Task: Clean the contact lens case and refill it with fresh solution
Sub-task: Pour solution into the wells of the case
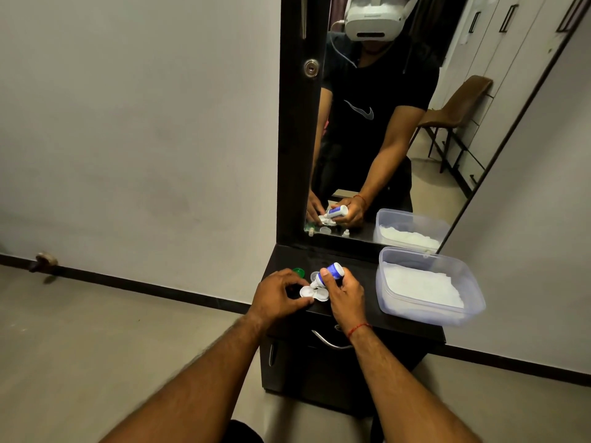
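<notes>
The white contact lens case [315,293] lies open on the dark cabinet top [351,310], near its front edge, and everything else is placed here from that case. The left hand [277,294] sits just to the left of the case, fingers curled down around its left well, with the thumb tip touching the top at the case's front-left edge; it seems to steady the case, though how firmly it grips cannot be told. The right hand [346,292] is just to the right of the case and is clamped around a small solution bottle [327,274], white with a blue label. The bottle tilts down to the left, its nozzle right over the left well of the case. Behind the case, a green cap [298,271] peeks out past the left knuckles, mostly hidden. A pale cap [314,275] lies behind the case too, partly covered by the bottle. Well to the right of the case stands a clear plastic tub [428,284] with white tissue inside. Behind the case rises a mirror [383,139]. Whether liquid is in the wells is too small to make out
</notes>
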